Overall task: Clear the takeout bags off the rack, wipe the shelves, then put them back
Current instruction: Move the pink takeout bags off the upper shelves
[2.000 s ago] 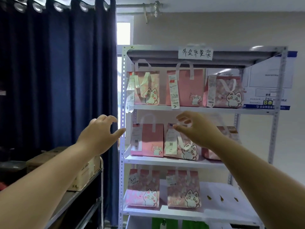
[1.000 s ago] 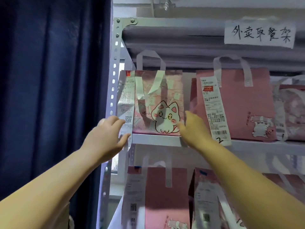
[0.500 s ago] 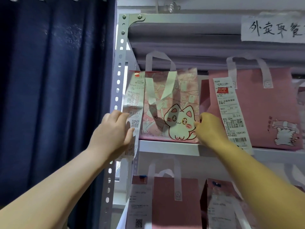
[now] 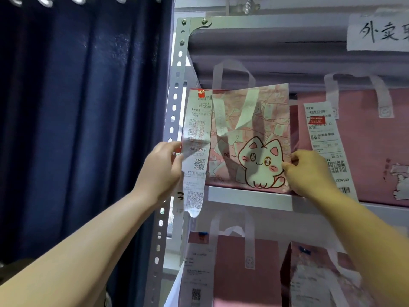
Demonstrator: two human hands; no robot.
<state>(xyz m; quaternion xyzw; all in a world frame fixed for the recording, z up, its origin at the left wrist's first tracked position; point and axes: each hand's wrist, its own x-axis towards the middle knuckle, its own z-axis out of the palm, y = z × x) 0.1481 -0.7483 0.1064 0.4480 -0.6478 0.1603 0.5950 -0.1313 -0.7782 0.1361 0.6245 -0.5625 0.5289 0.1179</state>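
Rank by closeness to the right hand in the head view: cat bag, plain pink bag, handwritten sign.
1. cat bag, gripped at its right edge by the right hand.
2. plain pink bag, just to the right on the same shelf.
3. handwritten sign, up on the rack's top.

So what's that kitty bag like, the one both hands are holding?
The cat bag is glossy pink, printed with a white cartoon kitten with pink cheeks. One pale strap handle stands up behind; another flops down the front. A long white receipt with QR codes hangs down its left side, past the shelf edge. It stands roughly upright at the shelf's left end. The left hand grips its left edge over the receipt; the right hand pinches its right edge.
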